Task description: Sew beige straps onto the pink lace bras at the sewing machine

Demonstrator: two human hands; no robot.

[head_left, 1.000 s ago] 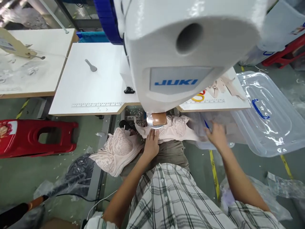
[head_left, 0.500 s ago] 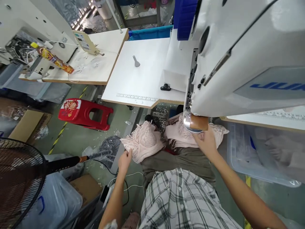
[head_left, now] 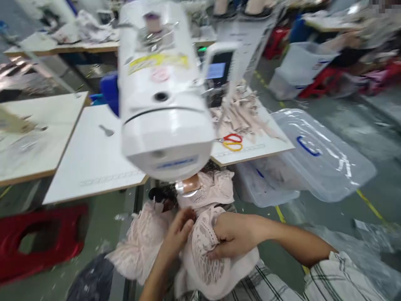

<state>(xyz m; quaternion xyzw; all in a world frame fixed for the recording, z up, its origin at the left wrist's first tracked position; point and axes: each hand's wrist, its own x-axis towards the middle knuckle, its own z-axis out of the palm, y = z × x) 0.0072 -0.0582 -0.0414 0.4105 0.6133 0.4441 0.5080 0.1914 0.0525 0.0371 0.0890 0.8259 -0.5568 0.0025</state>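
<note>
A worker's right hand point(head_left: 234, 235) pinches a pale pink lace bra point(head_left: 209, 269) between thumb and curled fingers, in front of the counter's point(head_left: 94, 150) near edge and above the lap. The left hand point(head_left: 177, 236) bends at the cup's left side; whether its grip is closed on cloth cannot be told. Careful handling here would seem to mean a light pinch, the openwork smoothed rather than dragged, and fingertips clear of the copper-coloured guard point(head_left: 191, 184) below the sewing machine point(head_left: 166, 138). A second lace bra point(head_left: 223, 189) lies by that guard, at the gap in the counter's near edge; ruffled lace cups point(head_left: 140, 246) are heaped to the left. The lace is netted, its perforated border curving over a smooth, rounded cup. Limp fabric strips point(head_left: 239, 117) tangle toward the counter's right edge, behind scissors point(head_left: 232, 145) with red and yellow loops. A glossy clear lid point(head_left: 332, 167) sits off its right corner.
</note>
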